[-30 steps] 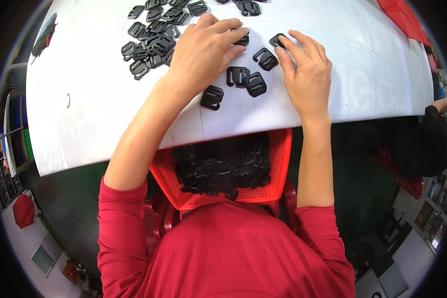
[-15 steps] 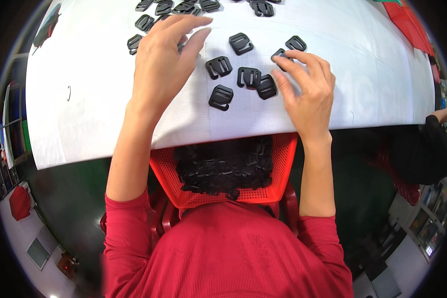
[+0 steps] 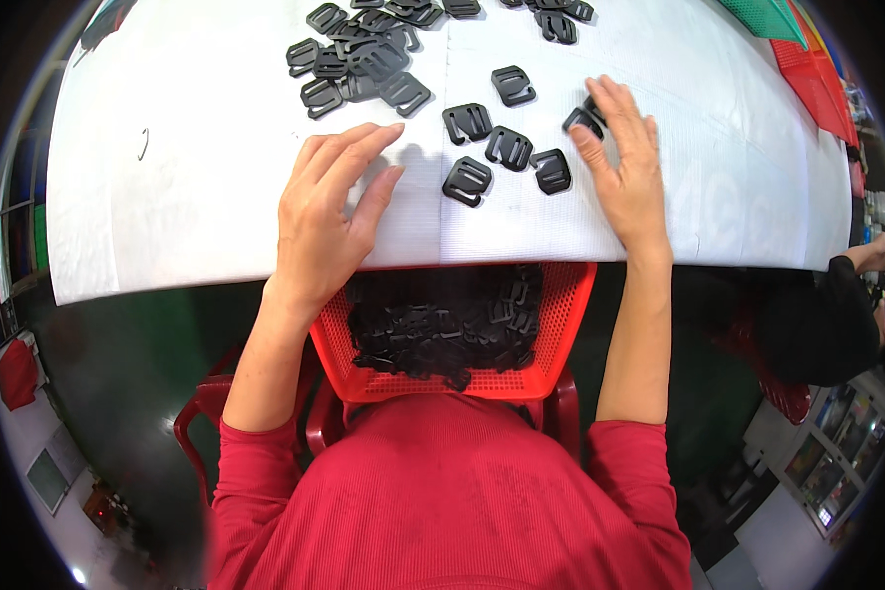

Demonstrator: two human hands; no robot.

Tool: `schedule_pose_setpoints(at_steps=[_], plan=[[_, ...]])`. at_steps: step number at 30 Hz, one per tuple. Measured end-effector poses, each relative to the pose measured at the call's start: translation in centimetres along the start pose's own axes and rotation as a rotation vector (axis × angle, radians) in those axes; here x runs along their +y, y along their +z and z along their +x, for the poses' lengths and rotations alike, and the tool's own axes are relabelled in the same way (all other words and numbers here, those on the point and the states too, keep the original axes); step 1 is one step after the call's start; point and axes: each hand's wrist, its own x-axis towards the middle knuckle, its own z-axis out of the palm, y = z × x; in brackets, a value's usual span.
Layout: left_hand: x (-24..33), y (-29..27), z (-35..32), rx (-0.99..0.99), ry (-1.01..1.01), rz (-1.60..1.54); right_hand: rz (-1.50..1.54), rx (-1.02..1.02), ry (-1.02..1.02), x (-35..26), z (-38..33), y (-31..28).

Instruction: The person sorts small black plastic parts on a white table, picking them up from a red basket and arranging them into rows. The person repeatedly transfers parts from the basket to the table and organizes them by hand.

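My left hand hovers over the near part of the white table with nothing in it, thumb and fingers apart. Just beyond it lies a heap of black plastic hook buckles, flat pieces with slots. Toward the middle are several separate buckles, one of them a buckle nearest me and another a buckle left of my right wrist. My right hand is open, its fingertips at a pair of black buckles; the fingers partly hide them, and contact is hard to tell.
A red basket holding many black buckles sits against me under the edge of the white table. More buckles lie at the far side. Green and red baskets stand at the far right. Another person's arm shows at the right.
My left hand has drawn back toward me from the heap, uncovering its buckles. My right hand has shifted slightly, its fingers now over the pair of buckles. The view has shifted a little.
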Motion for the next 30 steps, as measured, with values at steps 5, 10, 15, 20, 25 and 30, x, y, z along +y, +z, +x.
schedule_pose_setpoints(at_steps=[5,10,15,20,25,30], plan=[[-0.3,0.4,-0.3,0.067,-0.051,-0.107,-0.088,-0.028,-0.131,-4.7,1.5,2.5],[-1.2,-0.5,-0.6,0.116,-0.053,-0.021,-0.029,-0.152,-0.323,-7.2,0.7,3.6],[-4.7,-1.4,1.0,0.148,-0.099,0.159,0.166,-0.407,-0.465,-9.0,-4.7,0.9],[-5.5,1.2,3.4,0.031,-0.069,0.301,0.471,-0.441,-0.389,-10.4,-6.8,-1.1],[-1.8,3.7,3.4,-0.121,0.093,0.04,0.261,0.023,-0.188,-8.2,-3.0,0.5],[0.8,2.2,2.9,0.027,0.002,-0.275,0.075,0.085,-0.18,-6.3,-1.9,1.7]])
